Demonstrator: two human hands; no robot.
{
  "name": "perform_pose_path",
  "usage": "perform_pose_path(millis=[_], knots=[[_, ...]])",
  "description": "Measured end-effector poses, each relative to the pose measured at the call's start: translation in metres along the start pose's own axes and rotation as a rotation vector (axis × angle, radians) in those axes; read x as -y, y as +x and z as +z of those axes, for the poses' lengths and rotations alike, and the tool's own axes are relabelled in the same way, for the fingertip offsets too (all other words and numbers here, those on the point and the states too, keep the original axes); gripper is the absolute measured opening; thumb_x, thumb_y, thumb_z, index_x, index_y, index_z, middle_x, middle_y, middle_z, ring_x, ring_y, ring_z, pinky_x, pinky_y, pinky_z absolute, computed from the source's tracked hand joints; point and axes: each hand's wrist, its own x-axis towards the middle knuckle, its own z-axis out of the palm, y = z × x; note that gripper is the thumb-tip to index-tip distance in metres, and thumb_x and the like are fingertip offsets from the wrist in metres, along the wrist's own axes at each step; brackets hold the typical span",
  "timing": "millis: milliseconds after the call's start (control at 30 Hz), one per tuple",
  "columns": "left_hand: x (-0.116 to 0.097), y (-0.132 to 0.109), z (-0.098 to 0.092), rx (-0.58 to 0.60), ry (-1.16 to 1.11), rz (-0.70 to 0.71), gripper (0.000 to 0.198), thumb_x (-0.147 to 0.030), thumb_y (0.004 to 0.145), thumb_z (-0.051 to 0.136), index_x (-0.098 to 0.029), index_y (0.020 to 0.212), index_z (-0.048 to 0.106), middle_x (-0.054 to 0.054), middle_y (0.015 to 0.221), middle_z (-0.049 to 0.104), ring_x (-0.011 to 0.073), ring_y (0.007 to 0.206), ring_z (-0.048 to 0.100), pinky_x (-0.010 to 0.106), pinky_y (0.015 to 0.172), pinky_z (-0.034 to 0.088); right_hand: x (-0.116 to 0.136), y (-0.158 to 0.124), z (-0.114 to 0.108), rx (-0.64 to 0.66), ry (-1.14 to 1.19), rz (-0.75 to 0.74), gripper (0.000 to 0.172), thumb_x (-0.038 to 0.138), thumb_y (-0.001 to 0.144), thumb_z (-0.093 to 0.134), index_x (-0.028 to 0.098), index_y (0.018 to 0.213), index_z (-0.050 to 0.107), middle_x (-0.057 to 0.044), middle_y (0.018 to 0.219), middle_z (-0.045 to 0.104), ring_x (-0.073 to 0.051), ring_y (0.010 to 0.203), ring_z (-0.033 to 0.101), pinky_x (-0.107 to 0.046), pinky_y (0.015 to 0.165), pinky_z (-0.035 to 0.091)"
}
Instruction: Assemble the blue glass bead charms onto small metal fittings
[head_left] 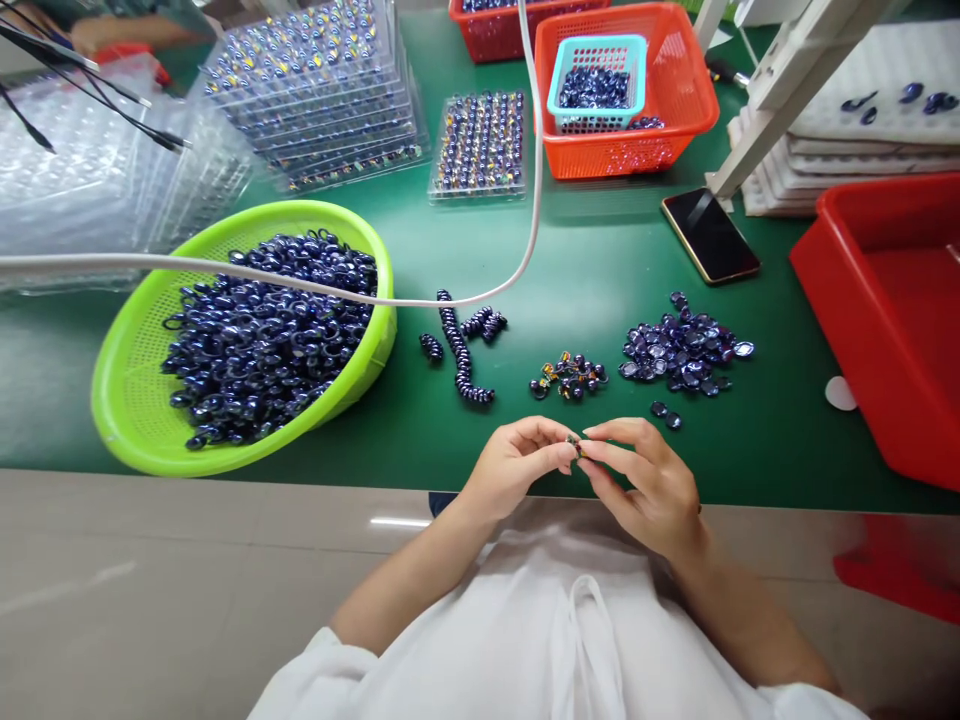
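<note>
Near the front edge of the green table (570, 240), my left hand (521, 462) and my right hand (646, 480) meet, fingertips pinched on one small shiny piece (575, 447). Its exact shape is mostly covered by the fingers. Just beyond them lies a small heap of dark and gold pieces (574, 377). To the right of that is a pile of flat dark discs (679, 350), with a few loose ones nearer my right hand. Left of my hands, a row of dark rings (461, 355) and shorter stacks lie on the table.
A green basket (112, 370) of dark rings stands left. Behind are stacked clear trays (322, 90), a small filled tray (478, 145) and a red basket (667, 60). A phone (710, 236) and red bin (862, 320) are right; a white cable (517, 280) hangs across.
</note>
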Motion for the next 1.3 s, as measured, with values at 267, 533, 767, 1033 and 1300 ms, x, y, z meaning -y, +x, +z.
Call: perform_pose_path(millis=[267, 533, 767, 1033, 1300], knots=[[0.002, -0.006, 0.011, -0.135, 0.127, 0.048, 0.022, -0.033, 0.075, 0.081, -0.015, 0.086, 0.074, 0.003, 0.073, 0.074, 0.0143, 0.067, 0.068, 0.027, 0.070, 0.057, 0.008, -0.002, 0.005, -0.036, -0.001, 0.005, 0.024, 0.008, 0.081, 0.068, 0.024, 0.097, 0.060, -0.009, 0.108, 0.065, -0.025, 0.102, 0.065, -0.046, 0.085, 0.057], [0.007, -0.010, 0.016, -0.185, 0.157, 0.144, 0.021, -0.032, 0.076, 0.081, -0.016, 0.083, 0.070, 0.005, 0.079, 0.076, 0.0179, 0.075, 0.073, 0.030, 0.074, 0.061, 0.012, 0.005, 0.005, -0.032, 0.134, 0.268, 0.019, 0.018, 0.088, 0.069, 0.024, 0.103, 0.061, -0.007, 0.106, 0.068, -0.022, 0.100, 0.067, -0.039, 0.086, 0.056], [0.008, -0.017, 0.008, -0.091, 0.333, 0.270, 0.013, -0.028, 0.088, 0.069, -0.017, 0.093, 0.070, 0.007, 0.089, 0.078, 0.0196, 0.081, 0.075, 0.033, 0.080, 0.062, 0.007, 0.005, 0.004, 0.013, 0.139, 0.227, 0.016, 0.010, 0.091, 0.062, 0.024, 0.100, 0.063, -0.004, 0.101, 0.069, -0.019, 0.096, 0.066, -0.034, 0.082, 0.054], [-0.029, 0.007, -0.054, -0.463, 1.442, 0.705, 0.020, -0.023, 0.087, 0.068, -0.017, 0.106, 0.070, 0.015, 0.105, 0.067, 0.0310, 0.103, 0.059, 0.050, 0.092, 0.052, -0.002, 0.003, -0.005, 0.082, 0.137, 0.254, 0.014, 0.010, 0.092, 0.058, 0.023, 0.096, 0.059, -0.004, 0.104, 0.067, -0.018, 0.096, 0.065, -0.033, 0.084, 0.051], [-0.040, 0.011, -0.060, -0.342, 1.735, 0.536, 0.010, -0.015, 0.091, 0.061, -0.017, 0.091, 0.070, 0.010, 0.095, 0.070, 0.0294, 0.094, 0.059, 0.046, 0.083, 0.051, 0.001, 0.002, 0.002, 0.091, 0.158, 0.247, 0.012, 0.011, 0.092, 0.059, 0.023, 0.095, 0.060, -0.004, 0.099, 0.067, -0.018, 0.094, 0.066, -0.033, 0.081, 0.051]])
